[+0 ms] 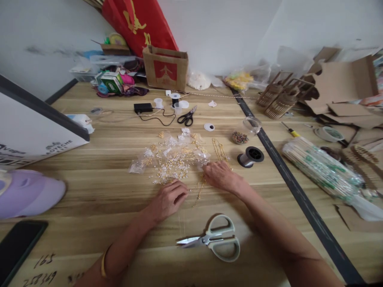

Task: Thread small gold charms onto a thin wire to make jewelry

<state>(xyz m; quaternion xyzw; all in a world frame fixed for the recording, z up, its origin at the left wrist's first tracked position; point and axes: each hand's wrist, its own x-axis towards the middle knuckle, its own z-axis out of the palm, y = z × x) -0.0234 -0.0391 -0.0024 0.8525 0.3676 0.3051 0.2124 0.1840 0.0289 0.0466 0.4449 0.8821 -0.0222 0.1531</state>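
My left hand (167, 199) rests on the wooden table (98, 191) with its fingers curled in a loose pinch beside a gold chain piece (198, 193). What the fingers pinch is too small to make out. My right hand (218, 175) lies palm down at the edge of a pile of small clear bags with gold and pearl findings (170, 159), its fingertips bent onto the pile and the chain. A gold chain (220, 150) stretches away behind the right hand. Grey-handled scissors (214, 239) lie open just in front of both wrists.
A wire spool (250, 156), a bead dish (239, 138), black scissors (187, 117) and a black box with cable (143, 108) lie beyond. A lilac cap (26, 193) and phone (18, 247) sit left. Bagged sticks (323, 169) and cardboard (344, 91) lie right.
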